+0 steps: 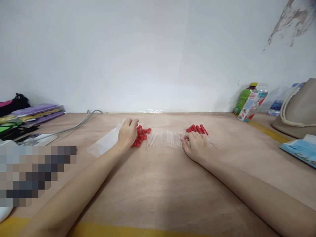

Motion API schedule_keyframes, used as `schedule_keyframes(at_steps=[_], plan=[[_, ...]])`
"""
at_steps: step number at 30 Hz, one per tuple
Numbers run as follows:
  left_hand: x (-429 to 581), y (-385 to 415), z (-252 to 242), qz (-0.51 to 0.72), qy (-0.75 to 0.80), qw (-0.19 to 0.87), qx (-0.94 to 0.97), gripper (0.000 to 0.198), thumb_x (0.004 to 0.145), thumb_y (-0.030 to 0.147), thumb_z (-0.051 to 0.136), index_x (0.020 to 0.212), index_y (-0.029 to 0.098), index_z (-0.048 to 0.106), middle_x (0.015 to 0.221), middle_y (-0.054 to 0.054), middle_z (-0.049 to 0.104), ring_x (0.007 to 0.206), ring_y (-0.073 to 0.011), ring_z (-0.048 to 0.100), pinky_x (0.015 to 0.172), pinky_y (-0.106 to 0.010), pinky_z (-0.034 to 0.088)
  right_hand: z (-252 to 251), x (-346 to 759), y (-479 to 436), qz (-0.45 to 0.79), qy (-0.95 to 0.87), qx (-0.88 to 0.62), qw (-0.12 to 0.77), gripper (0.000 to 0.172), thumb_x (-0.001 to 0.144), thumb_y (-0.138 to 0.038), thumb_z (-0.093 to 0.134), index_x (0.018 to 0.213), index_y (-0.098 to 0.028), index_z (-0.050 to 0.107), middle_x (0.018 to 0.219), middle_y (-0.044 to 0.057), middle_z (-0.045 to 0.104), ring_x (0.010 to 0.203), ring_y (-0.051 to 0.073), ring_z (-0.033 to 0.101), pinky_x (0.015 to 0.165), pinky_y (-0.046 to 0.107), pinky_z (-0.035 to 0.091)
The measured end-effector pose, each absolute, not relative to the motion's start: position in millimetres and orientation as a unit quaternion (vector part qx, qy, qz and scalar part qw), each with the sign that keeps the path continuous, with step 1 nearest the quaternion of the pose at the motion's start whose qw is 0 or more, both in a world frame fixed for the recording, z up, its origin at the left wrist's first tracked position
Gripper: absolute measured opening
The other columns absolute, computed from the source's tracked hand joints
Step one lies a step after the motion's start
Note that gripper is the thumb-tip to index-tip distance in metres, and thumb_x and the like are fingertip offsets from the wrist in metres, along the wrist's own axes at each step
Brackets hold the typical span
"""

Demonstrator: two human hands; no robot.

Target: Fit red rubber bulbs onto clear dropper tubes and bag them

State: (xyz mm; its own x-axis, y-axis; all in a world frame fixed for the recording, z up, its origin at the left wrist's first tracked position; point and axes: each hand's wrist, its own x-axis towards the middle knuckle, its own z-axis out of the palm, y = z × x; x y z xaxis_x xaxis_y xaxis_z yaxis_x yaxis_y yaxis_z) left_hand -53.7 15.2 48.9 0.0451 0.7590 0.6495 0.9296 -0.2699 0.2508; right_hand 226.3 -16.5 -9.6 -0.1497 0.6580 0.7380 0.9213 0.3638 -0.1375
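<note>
Two loose bunches of thin sticks (155,140) lie between the hands, nearer the far edge of the tabletop (153,184) than the near one, about midway between its left and right sides. From where I watch, what counts is how they lie: each stick's long axis runs roughly from the far edge toward the near edge, while the bunches side by side make a band running left to right. The right hand (196,144) is the nearer, touching the band's right end, so the sticks stretch away to its left. The left hand (127,133) stands off the other end, with a heap of red caps (140,136) between it and the sticks.

The sticks look slender, straight and clear to whitish, mostly parallel, with a narrow gap between the bunches. The red caps are short, stubby and jumbled; a tidier row of red pieces (197,128) sits just beyond the right hand, toward the far edge. A flat, see-through bag (103,143) lies just left of the heap.

The right thumb and forefinger are close together over the stick ends, but I cannot tell whether they pinch one. The left fingers curl down at the heap, their tips hidden, so I cannot tell their grip either.
</note>
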Motion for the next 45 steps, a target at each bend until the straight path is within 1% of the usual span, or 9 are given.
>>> schedule_keyframes(at_steps=[4,7,9,13,16,19,25,32,45], plan=[[-33.5,2.1,38.8,-0.337,-0.502,0.129,-0.786,0.021,0.086,0.017,0.035,0.102,0.019,0.050,0.100,-0.007,0.048,0.081,-0.0164,0.054,0.070,-0.028,0.042,-12.6,228.0,-13.0,-0.126,-0.759,-0.515,0.377,0.019,0.086,-0.030,0.039,0.077,-0.017,0.050,0.076,0.004,0.060,0.070,0.017,0.052,0.069,0.030,0.029],[-14.5,-13.8,29.3,-0.251,-0.408,0.094,-0.873,0.021,0.089,0.018,0.034,0.106,0.022,0.047,0.101,-0.005,0.049,0.075,-0.0136,0.054,0.068,-0.025,0.043,-13.3,228.3,-12.3,-0.093,-0.765,-0.511,0.380,0.017,0.087,-0.028,0.038,0.079,-0.018,0.050,0.076,0.004,0.061,0.069,0.017,0.054,0.070,0.031,0.031],[-3.1,-23.9,25.1,-0.221,-0.376,0.080,-0.896,0.022,0.090,0.023,0.034,0.109,0.022,0.045,0.102,-0.005,0.050,0.079,-0.0147,0.055,0.068,-0.026,0.043,-12.6,228.1,-13.2,-0.080,-0.767,-0.502,0.391,0.018,0.087,-0.027,0.037,0.086,-0.018,0.052,0.081,0.006,0.063,0.074,0.019,0.056,0.072,0.032,0.033],[7.0,-32.0,20.4,-0.272,-0.371,0.021,-0.887,0.025,0.087,0.030,0.044,0.110,0.020,0.045,0.098,-0.005,0.055,0.079,-0.0150,0.057,0.068,-0.026,0.045,-9.7,226.4,-17.1,-0.087,-0.792,-0.451,0.402,0.024,0.088,-0.024,0.035,0.101,-0.017,0.055,0.091,0.009,0.063,0.084,0.019,0.057,0.073,0.031,0.035],[4.6,-29.3,17.8,-0.313,-0.375,-0.023,-0.872,0.019,0.084,0.032,0.051,0.095,0.018,0.053,0.089,-0.004,0.058,0.077,-0.0148,0.056,0.068,-0.026,0.045,-7.0,223.9,-22.2,-0.101,-0.820,-0.414,0.383,0.025,0.089,-0.022,0.035,0.097,-0.017,0.058,0.086,0.007,0.063,0.080,0.017,0.056,0.072,0.030,0.033],[1.9,-26.9,15.7,-0.331,-0.393,-0.041,-0.857,0.017,0.084,0.032,0.049,0.084,0.017,0.057,0.080,-0.003,0.059,0.073,-0.0148,0.055,0.065,-0.026,0.044,-3.4,220.6,-29.2,-0.100,-0.838,-0.391,0.367,0.023,0.088,-0.023,0.037,0.092,-0.017,0.059,0.082,0.005,0.064,0.074,0.015,0.056,0.073,0.031,0.032],[6.2,-29.9,14.5,-0.343,-0.392,-0.071,-0.851,0.018,0.085,0.032,0.049,0.087,0.018,0.060,0.080,-0.003,0.062,0.072,-0.0149,0.056,0.065,-0.027,0.043,2.2,215.6,-38.8,-0.109,-0.851,-0.374,0.352,0.021,0.087,-0.024,0.039,0.088,-0.018,0.060,0.079,0.002,0.065,0.064,0.011,0.054,0.073,0.030,0.029],[7.0,-29.0,13.9,-0.356,-0.389,-0.073,-0.847,0.014,0.084,0.029,0.051,0.084,0.018,0.059,0.078,-0.001,0.061,0.069,-0.0130,0.055,0.064,-0.025,0.043,0.9,213.5,-39.6,-0.089,-0.840,-0.373,0.383,0.019,0.087,-0.024,0.040,0.089,-0.018,0.058,0.080,0.001,0.066,0.065,0.011,0.054,0.074,0.030,0.029],[2.8,-30.0,11.2,-0.360,-0.330,-0.110,-0.866,0.018,0.086,0.028,0.048,0.089,0.017,0.063,0.082,-0.003,0.063,0.074,-0.0136,0.058,0.068,-0.025,0.044,5.7,217.4,-40.8,-0.015,-0.870,-0.345,0.352,0.022,0.088,-0.025,0.040,0.087,-0.019,0.061,0.076,0.002,0.064,0.063,0.011,0.052,0.073,0.030,0.028]])
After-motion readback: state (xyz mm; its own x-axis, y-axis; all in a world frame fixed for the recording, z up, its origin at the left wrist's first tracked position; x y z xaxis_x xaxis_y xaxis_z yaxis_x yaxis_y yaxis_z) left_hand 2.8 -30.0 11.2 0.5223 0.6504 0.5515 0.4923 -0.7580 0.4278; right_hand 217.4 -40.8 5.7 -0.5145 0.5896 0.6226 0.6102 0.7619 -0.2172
